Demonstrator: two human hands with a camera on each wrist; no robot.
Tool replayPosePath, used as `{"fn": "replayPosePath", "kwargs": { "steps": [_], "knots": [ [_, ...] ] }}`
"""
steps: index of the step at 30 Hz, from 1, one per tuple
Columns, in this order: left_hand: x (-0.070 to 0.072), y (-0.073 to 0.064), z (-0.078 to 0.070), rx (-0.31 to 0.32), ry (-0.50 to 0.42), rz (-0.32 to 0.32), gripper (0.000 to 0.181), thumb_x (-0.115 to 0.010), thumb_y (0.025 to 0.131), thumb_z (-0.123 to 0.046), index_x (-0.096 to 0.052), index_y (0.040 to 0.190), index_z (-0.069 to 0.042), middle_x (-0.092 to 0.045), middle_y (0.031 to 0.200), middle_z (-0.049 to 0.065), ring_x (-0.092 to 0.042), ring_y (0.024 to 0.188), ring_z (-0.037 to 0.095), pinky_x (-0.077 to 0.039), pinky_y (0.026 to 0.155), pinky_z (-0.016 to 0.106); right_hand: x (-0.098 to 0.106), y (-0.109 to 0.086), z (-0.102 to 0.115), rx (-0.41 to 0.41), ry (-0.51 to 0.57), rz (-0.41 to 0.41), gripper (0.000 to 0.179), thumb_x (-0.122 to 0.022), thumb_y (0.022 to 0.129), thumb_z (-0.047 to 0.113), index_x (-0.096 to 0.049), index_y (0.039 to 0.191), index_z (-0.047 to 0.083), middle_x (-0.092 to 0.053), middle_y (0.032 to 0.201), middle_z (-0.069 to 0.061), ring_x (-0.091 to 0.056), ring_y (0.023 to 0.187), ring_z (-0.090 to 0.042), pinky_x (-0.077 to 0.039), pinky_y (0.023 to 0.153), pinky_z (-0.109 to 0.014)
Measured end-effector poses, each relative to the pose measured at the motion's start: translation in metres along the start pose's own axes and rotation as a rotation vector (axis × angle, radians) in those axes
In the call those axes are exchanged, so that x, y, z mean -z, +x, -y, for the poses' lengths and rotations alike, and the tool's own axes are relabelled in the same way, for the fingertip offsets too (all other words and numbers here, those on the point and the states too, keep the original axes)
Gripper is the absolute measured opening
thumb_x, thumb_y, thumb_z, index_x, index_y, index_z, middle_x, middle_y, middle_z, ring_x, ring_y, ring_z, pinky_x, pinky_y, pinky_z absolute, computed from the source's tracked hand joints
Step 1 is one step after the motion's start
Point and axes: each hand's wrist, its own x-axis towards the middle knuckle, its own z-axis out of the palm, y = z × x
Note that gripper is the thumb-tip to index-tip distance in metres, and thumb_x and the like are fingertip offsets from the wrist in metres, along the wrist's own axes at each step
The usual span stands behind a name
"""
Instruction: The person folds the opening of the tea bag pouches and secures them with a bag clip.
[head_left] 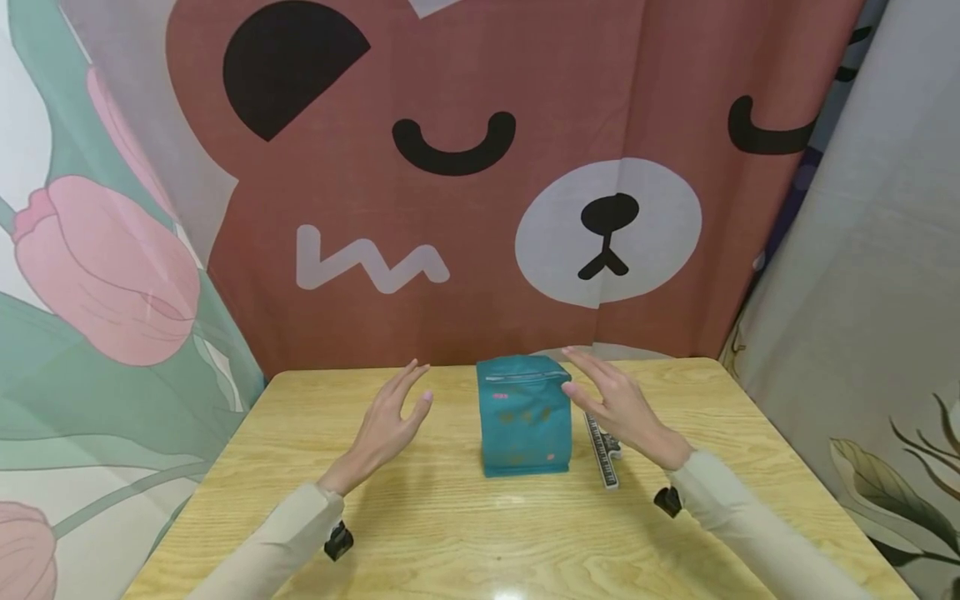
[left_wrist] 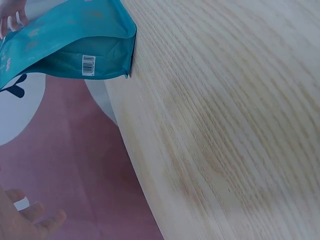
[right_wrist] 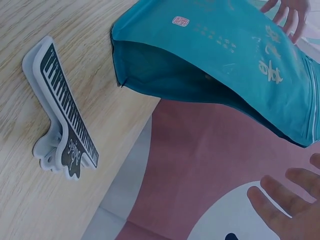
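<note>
A teal pouch bag with a zip strip near its top stands upright on the wooden table. To its left, my left hand is held up with fingers extended, apart from the bag. On the other side, my right hand is raised with straight fingers, its thumb tip overlapping the bag's right edge in the head view. A bag clip with a black-and-white piano-key pattern lies right of the bag, partly behind my right hand in the head view. A barcode label shows on the bag's side gusset.
The light wooden table ends at a curtain printed with a bear face. Floral curtains hang at the left and right. A small black device sits under the left wrist, another under the right.
</note>
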Motion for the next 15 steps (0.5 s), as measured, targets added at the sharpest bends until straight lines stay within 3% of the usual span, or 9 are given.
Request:
{"fn": "replayPosePath", "kwargs": {
  "steps": [10,15],
  "knots": [
    [-0.0003,0.0026,-0.0048,-0.025,-0.012,-0.017,0.05,-0.048,0.104,-0.044,-0.043,0.15,-0.027,-0.032,0.158,-0.001,-0.033,0.141,0.032,-0.03,0.105,0.065,-0.0025,0.002,0.0038,-0.002,0.012,0.018,0.056,-0.066,0.096,0.026,-0.048,0.147,0.01,-0.053,0.142,-0.015,-0.057,0.122,-0.035,-0.052,0.087,-0.053],
    [-0.0001,0.0039,-0.0079,-0.029,-0.019,-0.016,0.05,-0.048,0.103,-0.043,-0.043,0.15,-0.028,-0.032,0.158,-0.002,-0.034,0.141,0.031,-0.03,0.106,0.065,-0.0034,0.0026,0.0056,-0.014,0.013,0.023,0.057,-0.067,0.096,0.027,-0.048,0.147,0.009,-0.053,0.143,-0.013,-0.056,0.123,-0.034,-0.051,0.09,-0.052]
  ]
}}
